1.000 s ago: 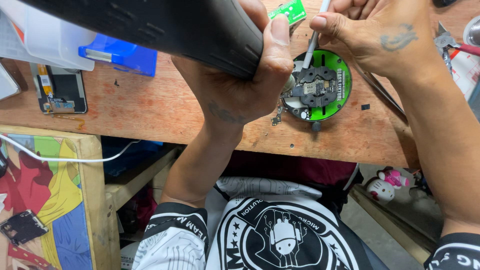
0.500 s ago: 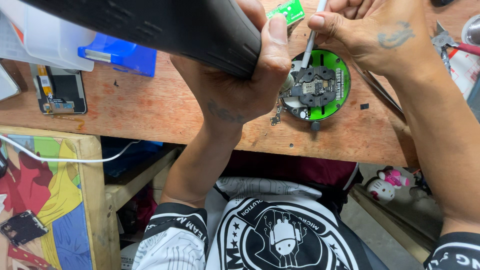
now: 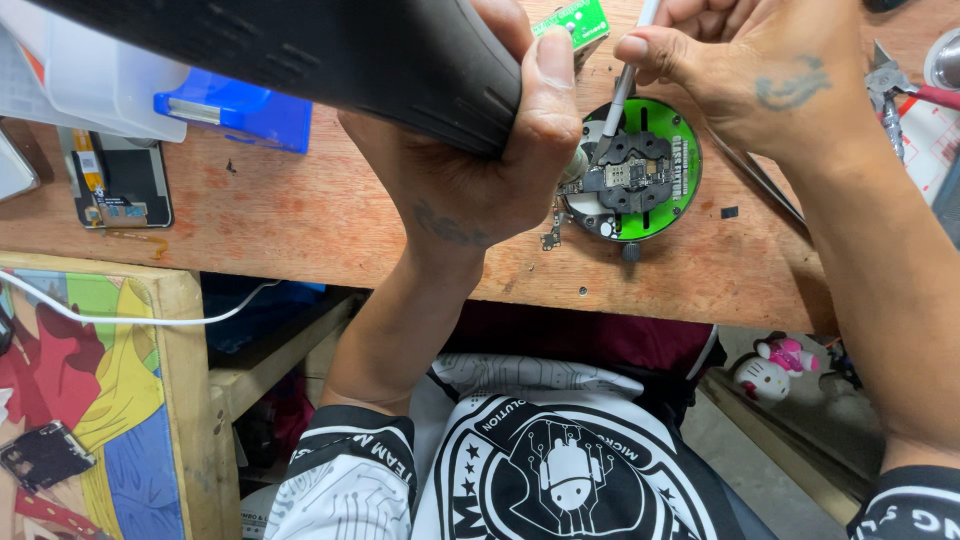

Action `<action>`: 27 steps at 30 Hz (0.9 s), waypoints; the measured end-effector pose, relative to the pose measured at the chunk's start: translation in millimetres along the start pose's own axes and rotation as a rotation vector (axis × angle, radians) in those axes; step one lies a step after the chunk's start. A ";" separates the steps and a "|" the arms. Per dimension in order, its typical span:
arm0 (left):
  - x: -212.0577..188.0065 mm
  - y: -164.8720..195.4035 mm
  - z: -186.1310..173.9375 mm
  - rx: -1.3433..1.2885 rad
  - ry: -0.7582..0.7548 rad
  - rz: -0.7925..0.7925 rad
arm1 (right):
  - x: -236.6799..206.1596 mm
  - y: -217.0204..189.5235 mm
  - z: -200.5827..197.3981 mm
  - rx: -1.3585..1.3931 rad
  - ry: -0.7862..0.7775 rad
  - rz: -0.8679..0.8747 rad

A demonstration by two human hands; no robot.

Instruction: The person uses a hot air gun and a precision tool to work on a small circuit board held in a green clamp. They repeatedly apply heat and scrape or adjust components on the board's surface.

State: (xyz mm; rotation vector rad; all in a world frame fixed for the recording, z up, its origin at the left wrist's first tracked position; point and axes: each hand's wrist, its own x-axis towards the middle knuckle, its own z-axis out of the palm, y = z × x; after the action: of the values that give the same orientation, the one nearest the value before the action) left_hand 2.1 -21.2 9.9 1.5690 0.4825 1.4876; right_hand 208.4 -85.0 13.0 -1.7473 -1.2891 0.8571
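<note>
My left hand (image 3: 480, 165) grips the thick black handle of a hot-air tool (image 3: 300, 50), whose metal nozzle tip points down at a small circuit board (image 3: 625, 175). That board sits clamped in a round green and black holder (image 3: 672, 190) on the wooden workbench (image 3: 300, 220). My right hand (image 3: 740, 60) pinches thin silver tweezers (image 3: 618, 100) whose tips touch the board's upper left part.
A dismantled phone (image 3: 115, 180) lies at the bench's left, beside a blue box (image 3: 240, 110) and a clear plastic container (image 3: 90, 70). A green circuit strip (image 3: 575, 18) sits behind the holder, pliers (image 3: 905, 85) at right. Small loose parts (image 3: 552, 235) lie near the holder. A colourful panel (image 3: 90, 400) is lower left.
My hands barely moved; the tweezers tip shifted slightly on the board and the tool nozzle stays at the holder's left edge.
</note>
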 end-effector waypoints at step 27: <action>1.1 0.1 0.4 -0.052 -0.001 -0.005 | 3.0 10.1 -4.9 -0.122 0.006 -0.041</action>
State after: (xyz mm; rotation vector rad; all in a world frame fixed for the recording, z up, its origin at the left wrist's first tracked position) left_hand 2.7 -20.6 10.7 1.5275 0.4435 1.4839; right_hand 217.8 -84.8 6.1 -1.8096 -1.3945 0.7631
